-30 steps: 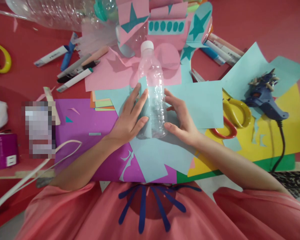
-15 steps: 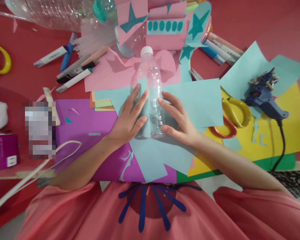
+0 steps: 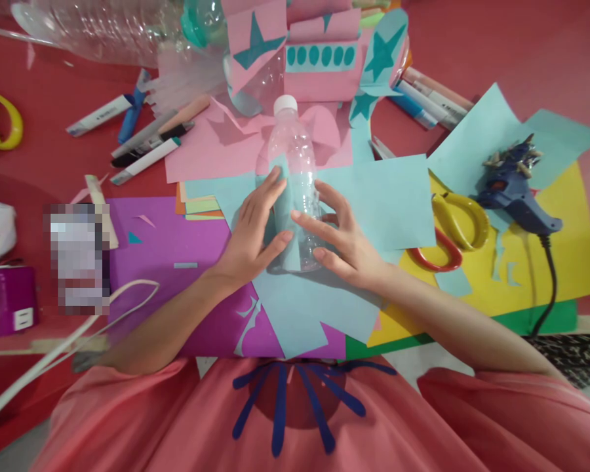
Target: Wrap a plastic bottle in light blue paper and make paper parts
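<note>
A clear plastic bottle (image 3: pixel 302 147) with a white cap lies on light blue paper (image 3: pixel 299 308), cap pointing away from me. Along its left side runs a light blue paper strip (image 3: pixel 289 246). My left hand (image 3: pixel 248 233) rests against that side, thumb and fingertips on the strip. From the right, my right hand (image 3: pixel 351 246) holds the bottle; its index finger reaches over the top to the strip's edge and its thumb sits near the base. Between them the two hands steady the bottle. The fingers are slightly curved, and the underside of the bottle is hidden.
Scissors (image 3: pixel 459 223) and a blue glue gun (image 3: pixel 518 193) lie on the right over yellow paper (image 3: pixel 570 262). Markers (image 3: pixel 145 160) are at the left, near purple paper (image 3: pixel 152 262). A decorated pink paper-covered piece (image 3: pixel 319 82) stands behind the bottle. A pixelated rectangular object (image 3: pixel 78 255) lies left.
My right index finger has moved left across the bottle onto the strip's edge. My left fingers have drawn closer together. The bottle appears turned slightly, the strip shifting a little rightward at its base.
</note>
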A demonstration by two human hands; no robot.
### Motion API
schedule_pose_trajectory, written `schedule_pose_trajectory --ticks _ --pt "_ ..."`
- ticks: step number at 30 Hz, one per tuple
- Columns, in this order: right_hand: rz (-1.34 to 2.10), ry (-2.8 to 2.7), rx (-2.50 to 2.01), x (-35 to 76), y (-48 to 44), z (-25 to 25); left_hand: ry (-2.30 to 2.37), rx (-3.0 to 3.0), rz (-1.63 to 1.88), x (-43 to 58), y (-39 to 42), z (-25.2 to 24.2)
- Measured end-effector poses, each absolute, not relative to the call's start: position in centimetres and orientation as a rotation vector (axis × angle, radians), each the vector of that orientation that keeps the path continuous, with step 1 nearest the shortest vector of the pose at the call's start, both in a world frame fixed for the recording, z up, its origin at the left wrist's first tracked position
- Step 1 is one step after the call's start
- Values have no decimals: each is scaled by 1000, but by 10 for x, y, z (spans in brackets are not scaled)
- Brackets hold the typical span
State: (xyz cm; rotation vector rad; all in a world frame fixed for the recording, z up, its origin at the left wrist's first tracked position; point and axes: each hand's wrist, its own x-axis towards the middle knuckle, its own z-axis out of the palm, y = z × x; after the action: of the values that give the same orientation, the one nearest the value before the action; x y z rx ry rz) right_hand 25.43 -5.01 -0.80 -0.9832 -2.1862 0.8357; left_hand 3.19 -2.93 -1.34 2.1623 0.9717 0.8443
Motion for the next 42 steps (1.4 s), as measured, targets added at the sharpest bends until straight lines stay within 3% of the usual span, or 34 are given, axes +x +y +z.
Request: schedule_pose_trajectory --ticks 13,20,30,42 --pt "836 -2017 -876 249 -51 -7 980 1231 1217 46 -33 -10" --pt "892 -2041 -797 250 -52 -9 884 729 917 56 -35 3" --pt "500 -2099 -836 246 -56 -13 1000 693 907 53 -32 3" --pt "370 -2196 -831 244 -57 -8 1005 707 947 56 -39 7"
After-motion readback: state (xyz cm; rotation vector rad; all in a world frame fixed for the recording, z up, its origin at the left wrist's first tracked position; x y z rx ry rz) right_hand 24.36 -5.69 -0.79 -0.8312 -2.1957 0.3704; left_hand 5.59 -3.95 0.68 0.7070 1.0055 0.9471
